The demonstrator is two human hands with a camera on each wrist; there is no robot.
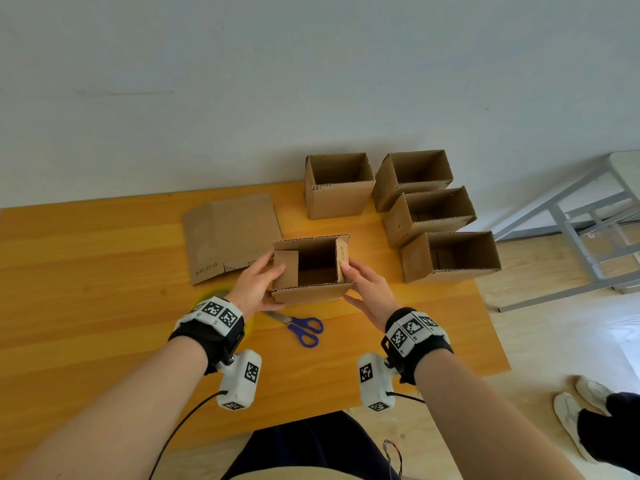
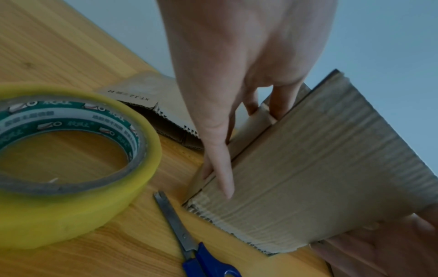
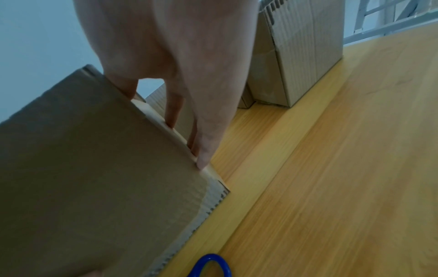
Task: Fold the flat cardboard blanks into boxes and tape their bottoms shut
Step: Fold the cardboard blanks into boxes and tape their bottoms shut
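Box [image 1: 311, 268] gripped between left hand [image 1: 258, 284] and right hand [image 1: 369, 292] just beyond scissors [image 1: 301, 327], fingers curled onto 2 side flaps, likely folding these inward first for taping.

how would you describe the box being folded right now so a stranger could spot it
On the wooden table, look near the front edge, just beyond the blue-handled scissors. The box in progress sits between both hands. Unlike the four finished boxes standing further back and right, its end flaps are still being folded in.
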